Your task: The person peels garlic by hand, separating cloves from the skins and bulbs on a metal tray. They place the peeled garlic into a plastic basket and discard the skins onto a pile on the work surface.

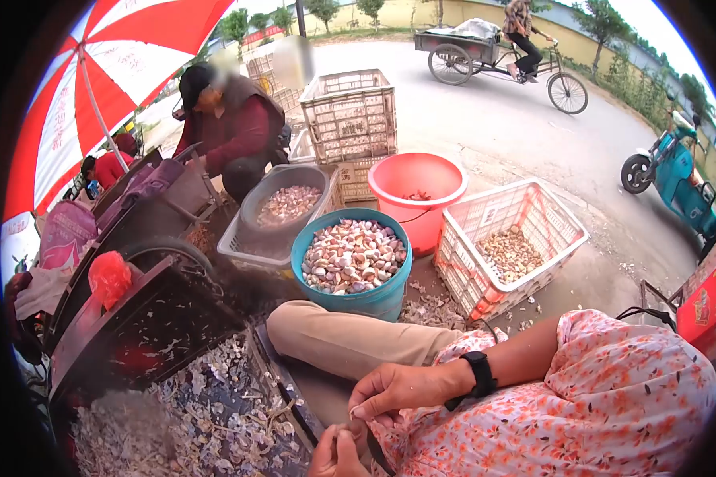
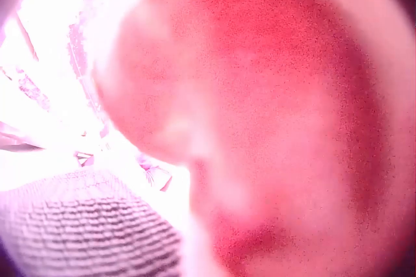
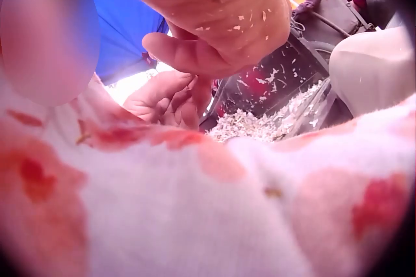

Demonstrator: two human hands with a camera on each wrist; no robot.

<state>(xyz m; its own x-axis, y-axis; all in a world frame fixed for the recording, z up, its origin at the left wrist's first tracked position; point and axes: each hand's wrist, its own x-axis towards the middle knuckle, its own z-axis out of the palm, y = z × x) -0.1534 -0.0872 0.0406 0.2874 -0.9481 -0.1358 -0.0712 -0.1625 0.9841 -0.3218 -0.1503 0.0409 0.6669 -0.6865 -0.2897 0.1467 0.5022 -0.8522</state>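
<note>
My right hand (image 1: 398, 393), wearing a black wrist strap (image 1: 480, 374), is over my lap with fingers bent and thumb close to the fingertips. Just below it is my left hand (image 1: 338, 453), its fingers curled and thumb on top, cut by the frame's bottom edge. The fingertips of both hands come close together; I cannot tell what is between them. Pale flakes cling to the forearm (image 3: 227, 11) in the right wrist view. A teal bucket (image 1: 358, 300) full of garlic cloves (image 1: 354, 256) stands beyond my knee. The left wrist view is mostly blurred skin.
Garlic skins (image 1: 215, 409) fill a dark cart bed (image 1: 135, 358) at left. A red bucket (image 1: 418, 176), a crate (image 1: 525, 195) of peeled cloves and a grey tub (image 1: 254, 203) stand ahead. Someone (image 1: 235, 131) crouches behind, under a parasol (image 1: 127, 48). A tricycle rider (image 1: 521, 36) is on the road.
</note>
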